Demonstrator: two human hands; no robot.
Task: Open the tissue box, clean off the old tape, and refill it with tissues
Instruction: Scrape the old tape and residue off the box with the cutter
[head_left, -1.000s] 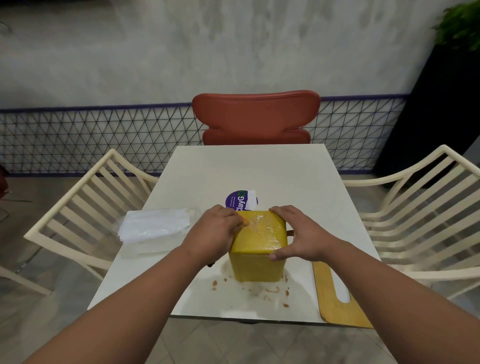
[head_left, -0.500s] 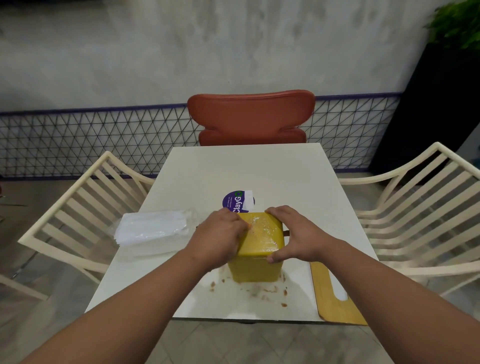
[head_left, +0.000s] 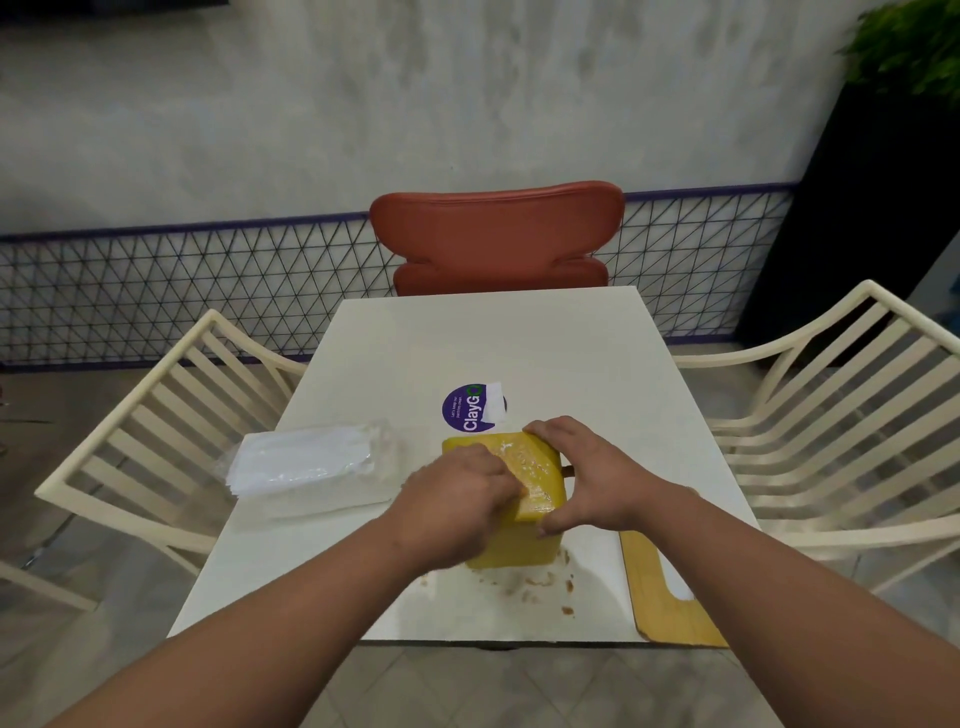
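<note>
A yellow cube-shaped tissue box (head_left: 524, 545) stands near the front of the white table (head_left: 493, 343). Shiny clear tape (head_left: 530, 462) covers its top face. My right hand (head_left: 587, 475) grips the box's right side, fingers over the far top edge and thumb on the near corner. My left hand (head_left: 457, 506) lies over the left half of the top, fingers curled down onto the tape; whether they pinch it is hidden. A clear plastic pack of white tissues (head_left: 306, 465) lies to the left.
Brown tape scraps (head_left: 540, 582) litter the table in front of the box. A yellow flat panel with a cut-out (head_left: 660, 597) lies at the front right edge. A purple round sticker (head_left: 470, 408) sits behind the box. Cream slatted chairs flank the table; a red chair (head_left: 496, 236) stands opposite.
My left hand has slid toward me and rightward across the taped top, uncovering the box's far left edge. My right hand keeps its hold on the right side.
</note>
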